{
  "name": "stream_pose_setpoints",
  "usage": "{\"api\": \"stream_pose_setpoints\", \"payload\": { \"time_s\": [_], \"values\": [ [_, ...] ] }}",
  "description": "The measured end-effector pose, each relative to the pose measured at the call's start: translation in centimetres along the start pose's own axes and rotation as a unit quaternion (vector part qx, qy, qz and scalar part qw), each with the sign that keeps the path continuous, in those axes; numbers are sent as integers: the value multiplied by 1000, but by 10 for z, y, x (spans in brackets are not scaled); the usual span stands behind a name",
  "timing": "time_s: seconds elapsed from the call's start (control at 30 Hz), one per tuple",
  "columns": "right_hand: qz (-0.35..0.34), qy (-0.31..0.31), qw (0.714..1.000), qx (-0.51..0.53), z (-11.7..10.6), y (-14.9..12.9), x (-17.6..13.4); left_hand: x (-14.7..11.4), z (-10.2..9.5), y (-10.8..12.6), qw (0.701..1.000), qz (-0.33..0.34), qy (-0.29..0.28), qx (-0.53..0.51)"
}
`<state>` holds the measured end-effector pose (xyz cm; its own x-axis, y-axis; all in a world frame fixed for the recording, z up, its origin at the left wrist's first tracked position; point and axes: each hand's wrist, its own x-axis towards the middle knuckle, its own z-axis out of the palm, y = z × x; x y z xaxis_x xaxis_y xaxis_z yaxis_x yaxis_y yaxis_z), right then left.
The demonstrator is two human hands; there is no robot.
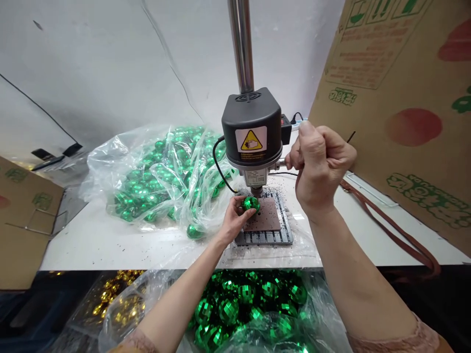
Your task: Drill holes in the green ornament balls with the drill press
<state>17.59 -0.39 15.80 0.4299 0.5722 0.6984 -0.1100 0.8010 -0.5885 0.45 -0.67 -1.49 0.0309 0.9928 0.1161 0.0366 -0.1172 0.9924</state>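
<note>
Between the thumb and fingers of my left hand (237, 219) is a shiny green mirror-faceted ball (251, 203), held just under the chuck of a black bench drill press (251, 132). Whether the drill bit touches the ball is hidden. My right hand (320, 164) is raised beside the machine, closed round its feed lever (282, 163); most of the lever is covered by my fingers. Beneath the ball lie a brown board (267, 220) and the slotted metal base (287, 230), scattered with dark chips.
A clear plastic bag (110, 152) of green balls spreads over the white table (128, 250), with one loose ball (194, 231) in front. Below the edge sits another bag of green balls (243, 309). Cardboard boxes (368, 113) flank both sides; a brown strap (390, 225) lies right.
</note>
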Motion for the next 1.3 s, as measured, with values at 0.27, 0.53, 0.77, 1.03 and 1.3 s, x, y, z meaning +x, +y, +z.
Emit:
{"api": "stream_pose_setpoints", "payload": {
  "time_s": [0.27,0.53,0.77,1.03,1.3],
  "values": [
    [-12,-2,1000,-4,1,-1,0,3,3,-12,998,39,-26,43],
    [-21,-3,1000,-12,0,-1,0,-3,10,-10,989,71,-29,127],
    [-25,-4,1000,0,-1,-1,-4,-8,17,-6,986,77,-52,138],
    [-83,26,996,1,-6,8,-22,-10,18,-5,986,79,-44,138],
    [-133,31,991,6,-13,21,-33,-10,18,-6,990,70,-46,115]
  ]
}}
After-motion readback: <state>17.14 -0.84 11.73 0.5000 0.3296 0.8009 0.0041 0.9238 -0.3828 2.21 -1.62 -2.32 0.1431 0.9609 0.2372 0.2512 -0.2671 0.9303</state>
